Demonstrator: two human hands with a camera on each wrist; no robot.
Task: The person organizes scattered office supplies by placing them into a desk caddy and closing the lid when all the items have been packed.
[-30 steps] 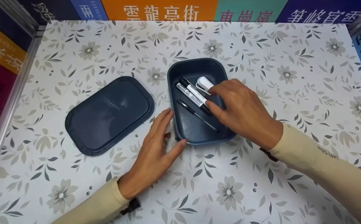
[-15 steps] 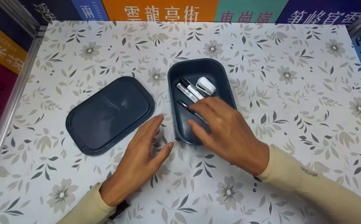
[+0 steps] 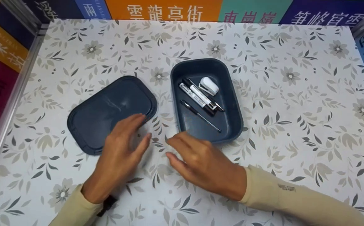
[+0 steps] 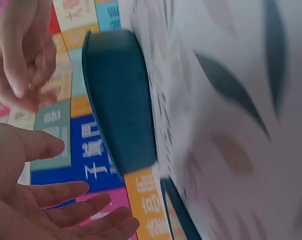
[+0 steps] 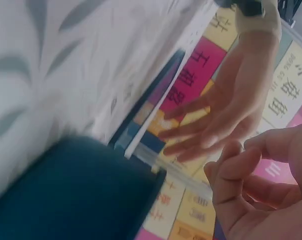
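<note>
My left hand (image 3: 119, 153) hovers over the near right edge of a dark blue lid (image 3: 113, 110), fingers extended and holding nothing. Whether it touches the lid is unclear. In the left wrist view its fingers are spread apart. Just off the near left corner of a dark blue box (image 3: 236, 125) is my right hand (image 3: 205, 163), with loosely bent fingers and nothing in them, as the right wrist view also shows. Inside the box lie a white stapler (image 3: 209, 86), white-and-black markers (image 3: 197, 94) side by side, and a slim black pen (image 3: 200, 116).
A flower-patterned sheet (image 3: 294, 131) covers the table. Coloured panels with large characters (image 3: 166, 11) stand along its back edge and both sides. Between lid and box runs a narrow strip of the sheet.
My right hand has come out of the box, moving toward me and to the left. My left hand has drawn away from the box to the lid. The box's contents stay put.
</note>
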